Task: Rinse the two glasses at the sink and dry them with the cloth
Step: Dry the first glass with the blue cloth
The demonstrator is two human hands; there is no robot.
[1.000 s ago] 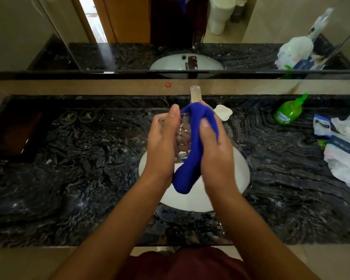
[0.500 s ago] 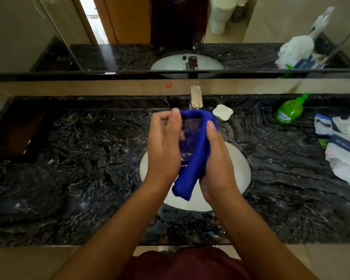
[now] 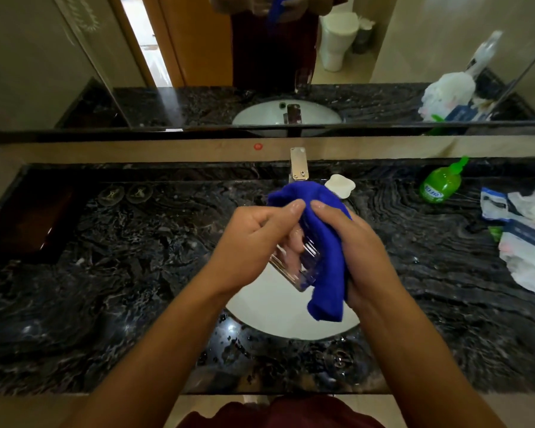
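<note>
Drying is in hand over the sink [image 3: 291, 316]: the left hand [image 3: 254, 242] grasps a clear glass [image 3: 297, 264], fingers curled round its body, while the right hand [image 3: 359, 248] clutches the blue cloth [image 3: 328, 257] and presses it against the glass's far side and over its upper end. The glass is held in the air above the white basin, clear of the dark marble counter [image 3: 105, 273] and below the tap [image 3: 298, 165]. Its long axis runs on a slant, one end toward the wearer and to the lower right, the other up and away under the cloth; the near end looks like the thick base, though blur makes this uncertain. No water is seen running from the tap, so rinsing of this glass is judged finished and its wiping under way. A second glass is not visible, so whether it is already dried or yet to be washed cannot be determined. A green soap bottle [image 3: 442, 186] stands well apart at the right.
</note>
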